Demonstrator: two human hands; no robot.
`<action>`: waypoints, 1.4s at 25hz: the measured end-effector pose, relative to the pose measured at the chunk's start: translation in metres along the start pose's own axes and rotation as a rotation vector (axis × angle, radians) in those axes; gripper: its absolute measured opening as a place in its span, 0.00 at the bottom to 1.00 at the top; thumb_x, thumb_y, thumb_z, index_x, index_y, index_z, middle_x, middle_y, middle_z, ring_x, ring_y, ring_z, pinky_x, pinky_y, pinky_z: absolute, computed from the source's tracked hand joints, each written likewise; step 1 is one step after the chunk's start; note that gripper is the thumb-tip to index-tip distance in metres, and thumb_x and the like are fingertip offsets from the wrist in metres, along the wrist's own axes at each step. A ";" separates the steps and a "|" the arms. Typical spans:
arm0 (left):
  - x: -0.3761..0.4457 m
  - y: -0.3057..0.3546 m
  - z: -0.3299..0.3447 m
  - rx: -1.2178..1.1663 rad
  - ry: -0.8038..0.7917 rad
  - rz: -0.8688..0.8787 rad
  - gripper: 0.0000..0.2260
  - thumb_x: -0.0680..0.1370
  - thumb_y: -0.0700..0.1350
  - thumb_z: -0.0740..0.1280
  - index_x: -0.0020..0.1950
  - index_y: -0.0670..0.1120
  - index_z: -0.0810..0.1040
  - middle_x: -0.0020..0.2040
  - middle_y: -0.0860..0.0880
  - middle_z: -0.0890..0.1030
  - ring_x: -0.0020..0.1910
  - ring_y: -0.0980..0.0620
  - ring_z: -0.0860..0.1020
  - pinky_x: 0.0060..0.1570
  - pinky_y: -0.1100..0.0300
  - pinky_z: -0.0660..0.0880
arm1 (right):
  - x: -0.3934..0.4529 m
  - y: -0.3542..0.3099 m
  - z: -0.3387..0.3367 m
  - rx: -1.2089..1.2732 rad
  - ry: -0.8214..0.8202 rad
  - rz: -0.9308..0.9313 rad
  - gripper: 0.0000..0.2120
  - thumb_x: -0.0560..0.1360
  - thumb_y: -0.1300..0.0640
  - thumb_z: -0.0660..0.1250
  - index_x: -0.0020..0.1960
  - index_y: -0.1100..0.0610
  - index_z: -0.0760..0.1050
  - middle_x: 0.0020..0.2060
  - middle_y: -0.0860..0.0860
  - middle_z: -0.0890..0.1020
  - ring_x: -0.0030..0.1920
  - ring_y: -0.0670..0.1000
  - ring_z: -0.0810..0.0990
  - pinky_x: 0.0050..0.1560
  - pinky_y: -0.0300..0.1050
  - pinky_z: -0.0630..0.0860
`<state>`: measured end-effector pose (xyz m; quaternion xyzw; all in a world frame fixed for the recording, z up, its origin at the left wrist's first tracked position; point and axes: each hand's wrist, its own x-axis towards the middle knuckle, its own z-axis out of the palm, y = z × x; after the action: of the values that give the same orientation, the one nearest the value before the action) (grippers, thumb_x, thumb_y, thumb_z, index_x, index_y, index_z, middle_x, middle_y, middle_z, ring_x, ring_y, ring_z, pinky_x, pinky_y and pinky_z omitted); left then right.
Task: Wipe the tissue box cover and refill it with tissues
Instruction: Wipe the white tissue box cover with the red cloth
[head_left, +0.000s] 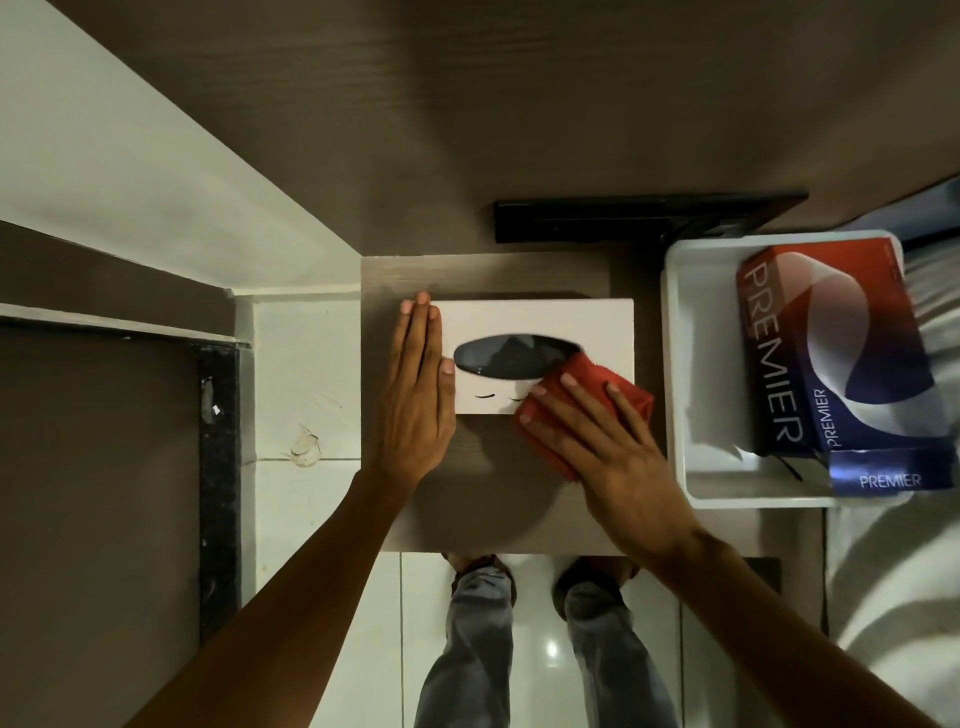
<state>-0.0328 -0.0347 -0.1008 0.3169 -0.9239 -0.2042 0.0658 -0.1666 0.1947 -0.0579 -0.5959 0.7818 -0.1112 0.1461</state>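
A white tissue box cover (540, 325) with a dark oval slot lies flat on a small brown table (498, 499). My left hand (418, 395) rests flat against the cover's left end, fingers straight and together. My right hand (597, 441) presses a red cloth (613, 384) onto the cover's near right corner, fingers spread over the cloth. A red and blue Premier tissue box (831, 353) lies in a white tub (675, 364) to the right, apart from both hands.
A second blue Premier pack (888, 475) lies at the tub's near edge. A black shelf bracket (623, 221) runs behind the table against the wooden wall. White tiled floor and my feet (483, 569) show below the table's front edge. Pale bedding lies far right.
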 end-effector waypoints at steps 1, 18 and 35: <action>0.000 0.000 0.000 -0.007 0.000 -0.001 0.26 0.90 0.49 0.50 0.87 0.39 0.56 0.88 0.44 0.55 0.89 0.46 0.51 0.87 0.59 0.46 | 0.000 0.003 -0.001 0.004 0.025 0.053 0.36 0.75 0.63 0.65 0.81 0.48 0.61 0.82 0.51 0.59 0.83 0.54 0.50 0.80 0.67 0.49; 0.001 -0.009 -0.001 -0.092 0.010 0.063 0.25 0.90 0.44 0.53 0.87 0.40 0.55 0.89 0.45 0.54 0.89 0.46 0.51 0.87 0.56 0.49 | 0.035 -0.038 0.006 0.034 0.028 0.002 0.38 0.73 0.61 0.74 0.79 0.46 0.64 0.81 0.49 0.63 0.83 0.55 0.53 0.79 0.70 0.52; -0.001 -0.002 -0.010 -0.078 -0.033 0.032 0.25 0.90 0.46 0.50 0.87 0.38 0.55 0.88 0.43 0.55 0.89 0.44 0.52 0.88 0.55 0.49 | 0.056 -0.028 -0.008 0.034 -0.087 -0.111 0.38 0.73 0.60 0.72 0.80 0.49 0.63 0.80 0.50 0.64 0.82 0.54 0.55 0.81 0.64 0.51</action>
<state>-0.0288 -0.0391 -0.0930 0.2957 -0.9211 -0.2443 0.0664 -0.1582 0.1337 -0.0462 -0.6400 0.7385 -0.1064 0.1836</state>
